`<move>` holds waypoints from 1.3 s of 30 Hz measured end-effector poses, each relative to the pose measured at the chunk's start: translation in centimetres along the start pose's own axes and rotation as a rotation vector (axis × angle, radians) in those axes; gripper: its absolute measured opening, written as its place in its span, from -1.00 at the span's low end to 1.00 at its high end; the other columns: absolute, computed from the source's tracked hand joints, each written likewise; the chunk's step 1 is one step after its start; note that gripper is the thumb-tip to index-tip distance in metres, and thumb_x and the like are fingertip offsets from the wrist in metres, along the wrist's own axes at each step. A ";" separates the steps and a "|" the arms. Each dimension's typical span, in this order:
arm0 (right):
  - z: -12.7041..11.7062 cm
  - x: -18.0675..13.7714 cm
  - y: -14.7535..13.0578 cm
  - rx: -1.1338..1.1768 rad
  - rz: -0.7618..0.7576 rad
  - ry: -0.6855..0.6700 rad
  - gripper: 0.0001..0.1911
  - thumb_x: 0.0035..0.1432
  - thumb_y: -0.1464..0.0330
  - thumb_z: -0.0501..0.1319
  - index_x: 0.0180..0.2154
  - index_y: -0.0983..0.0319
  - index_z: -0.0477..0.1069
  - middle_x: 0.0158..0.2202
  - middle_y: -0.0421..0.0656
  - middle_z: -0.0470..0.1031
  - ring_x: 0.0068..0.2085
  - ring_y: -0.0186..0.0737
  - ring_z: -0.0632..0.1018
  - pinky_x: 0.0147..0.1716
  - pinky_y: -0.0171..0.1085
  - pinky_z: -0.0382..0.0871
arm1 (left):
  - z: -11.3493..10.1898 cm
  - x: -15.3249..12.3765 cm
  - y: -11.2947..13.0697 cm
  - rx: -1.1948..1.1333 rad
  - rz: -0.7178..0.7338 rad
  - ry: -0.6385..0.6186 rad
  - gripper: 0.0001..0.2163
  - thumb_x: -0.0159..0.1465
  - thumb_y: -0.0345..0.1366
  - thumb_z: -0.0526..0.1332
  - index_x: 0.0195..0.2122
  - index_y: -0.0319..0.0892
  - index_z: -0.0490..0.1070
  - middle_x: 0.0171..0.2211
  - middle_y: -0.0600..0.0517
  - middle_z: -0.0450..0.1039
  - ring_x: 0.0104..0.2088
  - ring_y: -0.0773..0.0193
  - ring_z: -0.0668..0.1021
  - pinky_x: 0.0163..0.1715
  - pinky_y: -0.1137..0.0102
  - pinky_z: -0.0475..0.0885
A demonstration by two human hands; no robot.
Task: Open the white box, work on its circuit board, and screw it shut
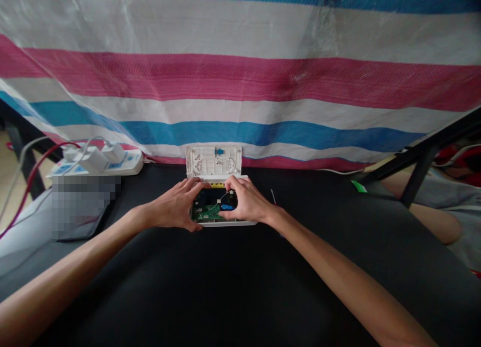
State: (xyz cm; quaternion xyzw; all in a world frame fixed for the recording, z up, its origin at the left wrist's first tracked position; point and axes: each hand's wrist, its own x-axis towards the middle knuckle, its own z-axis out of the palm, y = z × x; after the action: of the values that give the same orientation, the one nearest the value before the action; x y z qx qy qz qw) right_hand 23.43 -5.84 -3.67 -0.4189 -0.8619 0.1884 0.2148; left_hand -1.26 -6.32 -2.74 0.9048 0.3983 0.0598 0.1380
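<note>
An opened white router-like case (229, 224) lies on the black table, with a green circuit board (206, 212) inside. My left hand (176, 204) grips its left end, thumb at the near edge and fingers at the far edge. Over the right part is my right hand (250, 199), its fingers curled and its thumb by a blue connector (226, 207); what it pinches is hidden. A thin white cable (221, 199) crosses the dark part of the inside. The white perforated cover (214, 161) leans upright behind the case, with a blue piece on it.
At the back left is a white power strip (131, 162) with plugs and cables. A dark flat device (93, 226), partly pixelated, lies in front. A thin screwdriver-like tool (273, 194) and green scrap (358, 186) lie right. A striped sheet (240, 76) hangs behind; a person's leg (436, 224) shows right.
</note>
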 end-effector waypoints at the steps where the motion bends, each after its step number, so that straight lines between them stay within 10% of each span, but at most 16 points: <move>1: 0.1 0.1 0.0 -0.003 0.000 0.001 -0.43 -0.16 0.11 0.42 -0.22 0.14 0.16 -0.22 -0.15 0.44 -0.18 -0.08 0.46 -0.09 -0.13 0.27 | 0.0 0.0 0.0 -0.003 -0.003 -0.008 -0.07 -0.12 -0.05 0.43 0.26 -0.13 0.05 0.21 -0.20 0.16 0.23 -0.17 0.28 0.24 0.03 0.22; 39: 0.4 0.5 0.0 -0.150 -0.019 -0.047 -0.39 -0.15 0.10 0.48 -0.16 0.17 0.24 -0.23 -0.14 0.49 -0.12 -0.02 0.50 -0.06 -0.13 0.18 | 0.5 0.2 -0.2 -0.001 0.043 0.047 -0.37 -0.14 -0.06 0.42 -0.08 -0.13 0.21 0.03 -0.11 0.22 0.06 -0.09 0.35 0.10 0.03 0.34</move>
State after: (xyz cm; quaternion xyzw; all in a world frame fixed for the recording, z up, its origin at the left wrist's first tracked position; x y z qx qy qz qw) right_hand 22.96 -5.49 -3.92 -0.4212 -0.8823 0.1311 0.1643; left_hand -1.14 -6.11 -3.27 0.9115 0.3817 0.0843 0.1278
